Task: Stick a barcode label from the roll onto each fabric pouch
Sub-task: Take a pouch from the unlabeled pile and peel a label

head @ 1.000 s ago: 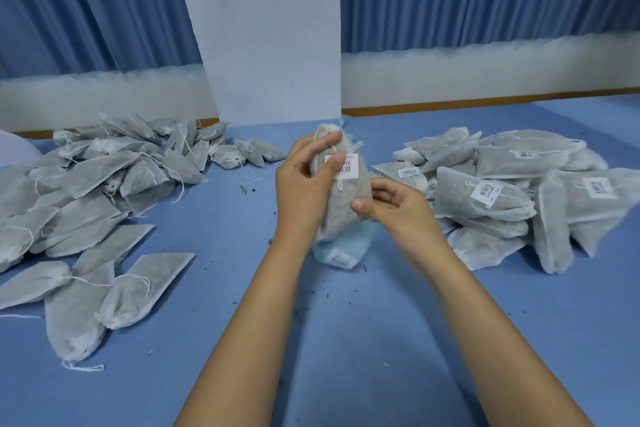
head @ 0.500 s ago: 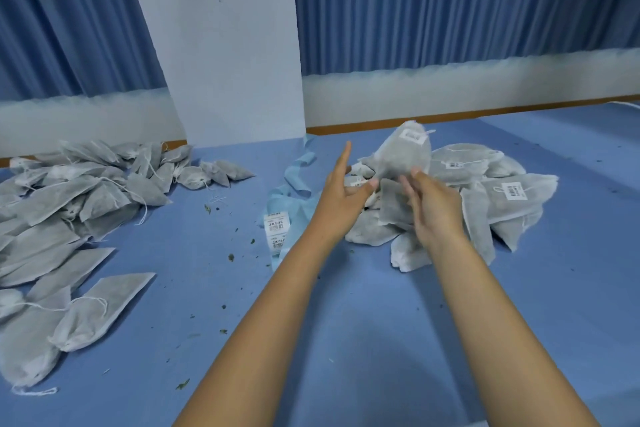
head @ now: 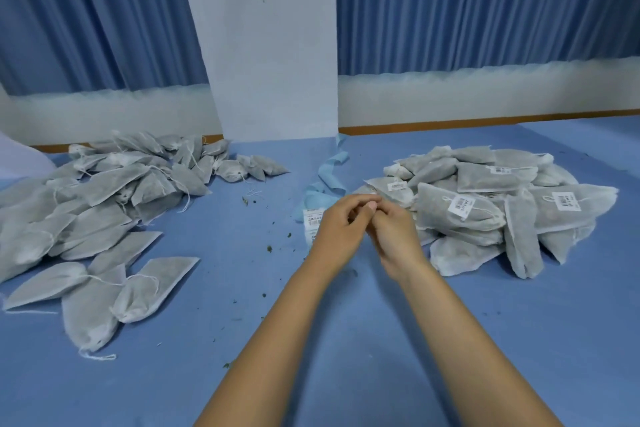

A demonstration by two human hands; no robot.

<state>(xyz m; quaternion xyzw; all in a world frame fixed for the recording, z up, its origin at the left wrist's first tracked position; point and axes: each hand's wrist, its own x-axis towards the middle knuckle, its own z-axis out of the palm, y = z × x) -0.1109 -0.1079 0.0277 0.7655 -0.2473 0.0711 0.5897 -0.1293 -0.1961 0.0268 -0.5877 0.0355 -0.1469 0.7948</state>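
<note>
A packing workroom: heaps of fabric pouches [head: 104, 191] on a blue-covered worktable [head: 346, 340], blue curtains [head: 485, 0] behind.

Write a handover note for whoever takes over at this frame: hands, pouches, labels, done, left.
Hands: left hand and right hand meet, fingers curled together. Neither holds a pouch; whether they pinch a label cannot be told.
The label strip lies just beyond the hands.
Done: the labelled pile on the right.
To do: the unlabelled pile on the left, many pouches.
</note>
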